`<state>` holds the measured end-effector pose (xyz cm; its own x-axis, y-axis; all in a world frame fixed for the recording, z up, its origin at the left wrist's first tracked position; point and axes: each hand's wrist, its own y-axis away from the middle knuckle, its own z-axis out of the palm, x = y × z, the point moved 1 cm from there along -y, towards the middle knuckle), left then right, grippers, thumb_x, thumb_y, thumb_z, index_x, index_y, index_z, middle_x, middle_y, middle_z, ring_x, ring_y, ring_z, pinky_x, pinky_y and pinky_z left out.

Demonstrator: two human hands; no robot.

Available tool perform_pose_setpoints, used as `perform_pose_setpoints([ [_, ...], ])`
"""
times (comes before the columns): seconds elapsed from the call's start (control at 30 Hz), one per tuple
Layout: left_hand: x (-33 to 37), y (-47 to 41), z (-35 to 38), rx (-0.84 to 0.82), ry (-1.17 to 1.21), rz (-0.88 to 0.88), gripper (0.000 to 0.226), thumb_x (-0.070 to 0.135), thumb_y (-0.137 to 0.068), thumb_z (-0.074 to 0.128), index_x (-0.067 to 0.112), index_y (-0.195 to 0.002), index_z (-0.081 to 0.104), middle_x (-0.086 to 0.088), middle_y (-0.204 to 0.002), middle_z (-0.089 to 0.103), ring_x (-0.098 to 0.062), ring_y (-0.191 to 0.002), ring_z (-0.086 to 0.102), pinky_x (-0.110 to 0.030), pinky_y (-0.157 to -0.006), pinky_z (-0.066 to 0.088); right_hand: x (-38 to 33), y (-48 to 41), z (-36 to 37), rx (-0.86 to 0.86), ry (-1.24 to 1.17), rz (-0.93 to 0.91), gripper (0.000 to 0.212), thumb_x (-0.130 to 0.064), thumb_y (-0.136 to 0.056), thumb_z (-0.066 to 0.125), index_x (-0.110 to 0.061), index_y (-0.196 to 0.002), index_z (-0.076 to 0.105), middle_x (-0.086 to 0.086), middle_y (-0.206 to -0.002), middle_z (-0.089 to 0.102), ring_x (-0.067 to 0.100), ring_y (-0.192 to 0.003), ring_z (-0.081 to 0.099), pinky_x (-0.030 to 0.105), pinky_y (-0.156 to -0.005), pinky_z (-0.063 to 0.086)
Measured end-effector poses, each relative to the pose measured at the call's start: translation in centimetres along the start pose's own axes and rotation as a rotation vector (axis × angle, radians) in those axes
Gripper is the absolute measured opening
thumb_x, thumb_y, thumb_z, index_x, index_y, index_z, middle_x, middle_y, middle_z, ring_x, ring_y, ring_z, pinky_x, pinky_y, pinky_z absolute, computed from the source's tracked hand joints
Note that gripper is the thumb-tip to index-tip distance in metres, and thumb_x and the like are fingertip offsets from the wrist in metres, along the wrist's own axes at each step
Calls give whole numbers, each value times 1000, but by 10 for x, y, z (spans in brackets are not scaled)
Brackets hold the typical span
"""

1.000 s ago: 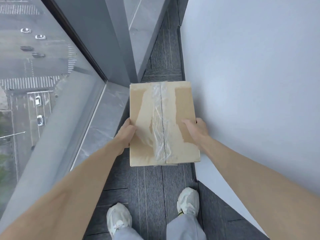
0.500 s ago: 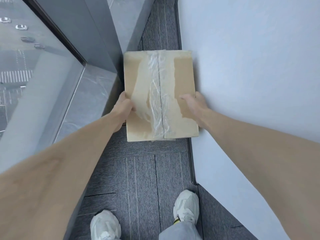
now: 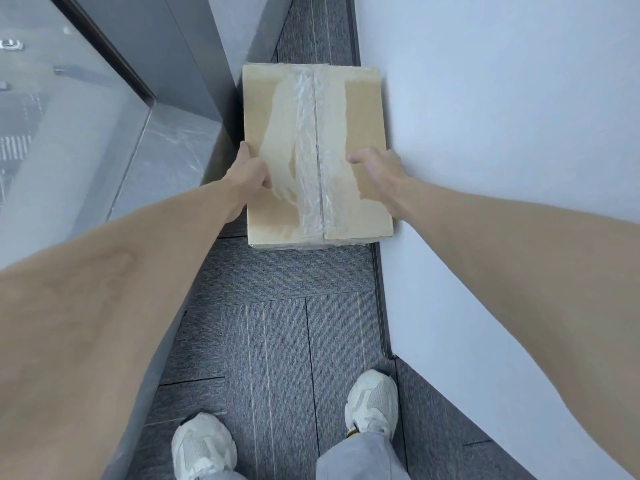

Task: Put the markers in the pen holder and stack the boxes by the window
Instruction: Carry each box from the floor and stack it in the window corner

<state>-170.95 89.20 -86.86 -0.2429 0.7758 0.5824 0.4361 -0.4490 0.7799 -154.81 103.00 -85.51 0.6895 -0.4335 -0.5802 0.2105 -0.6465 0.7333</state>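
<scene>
Now, from the left: the window (image 3: 52, 116), then the stone sill (image 3: 166, 157). The left hand (image 3: 247, 174) grips the box (image 3: 311, 109) by its left edge, thumb on top, fingers curled down the side. The box is lower and farther from the person than a second ago, slotted between the sill and the wall (image 3: 502, 133), close over the carpet (image 3: 277, 341); touchdown cannot be told. The right hand (image 3: 377, 174) holds the right edge, thumb on top, fingers wrapped over it and hidden. Judgement: placing is nearly done, release comes next. No second box, markers or pen holder are visible. Clear tape (image 3: 310, 150) runs along the seam; no writing is readable.
</scene>
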Motion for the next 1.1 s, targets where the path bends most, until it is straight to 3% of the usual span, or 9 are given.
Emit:
perform_pose_setpoints([
  [0.13,2,-4,1,30,-16,3,88,1,-73,39,25,-154,14,-3,-142,44,-29,-113,48,-41,-84,45,-1,-1,1,2,59,-48,69,-34,-85,61,-7,-144,35,2,-152,31,24,-124,53,37,-83,54],
  [0.3,6,-16,4,62,39,15,83,0,-75,38,20,-153,17,-3,-145,41,-23,-94,48,-32,-68,43,-3,-10,1,24,104,-71,60,-34,-85,60,-8,-135,40,5,-139,40,25,-115,57,44,-95,53],
  [0.37,7,-17,5,57,33,20,84,0,-75,39,20,-154,16,-4,-148,39,-26,-108,47,-33,-72,45,-5,-10,1,34,103,-72,59,-32,-85,61,-7,-133,37,6,-136,42,25,-116,57,43,-94,52],
  [0.53,21,-3,1,25,-72,3,79,-5,-83,44,10,-155,15,-11,-161,19,-33,-141,29,-44,-108,36,-10,9,0,22,132,-76,49,-31,-86,61,-10,-128,45,1,-129,48,24,-113,55,39,-92,52],
  [0.6,24,18,-1,7,-106,42,75,-1,-84,46,11,-153,22,-12,-159,23,-33,-139,31,-41,-106,36,-17,28,-1,14,113,-77,33,-27,-90,60,-18,-120,51,1,-124,53,23,-116,54,41,-101,47],
  [0.67,29,44,-5,-34,-129,60,83,8,-77,47,20,-154,21,-6,-160,22,-30,-142,26,-47,-112,28,-26,54,-3,7,97,-70,39,-27,-91,59,-16,-129,55,4,-134,55,23,-123,51,39,-107,41],
  [0.83,54,122,-31,-49,-27,22,72,-2,-89,43,21,-154,23,-1,-159,27,-24,-144,25,-42,-113,23,-56,135,-9,-50,23,4,47,-24,-94,57,-5,-136,51,6,-143,50,19,-113,45,30,-95,29],
  [0.97,87,188,-57,-41,-22,45,68,1,-91,44,20,-154,26,-2,-159,26,-22,-145,25,-37,-112,22,-87,205,-11,-96,-38,3,31,-22,-93,55,-10,-122,61,5,-146,51,24,-134,44,34,-101,31],
  [1.1,129,255,-73,12,45,101,55,1,-93,40,18,-146,41,7,-127,42,-13,-118,37,-31,-104,31,-125,272,-19,-68,-183,-46,21,-21,-88,58,-19,-107,66,-6,-123,59,19,-120,49,46,-113,34],
])
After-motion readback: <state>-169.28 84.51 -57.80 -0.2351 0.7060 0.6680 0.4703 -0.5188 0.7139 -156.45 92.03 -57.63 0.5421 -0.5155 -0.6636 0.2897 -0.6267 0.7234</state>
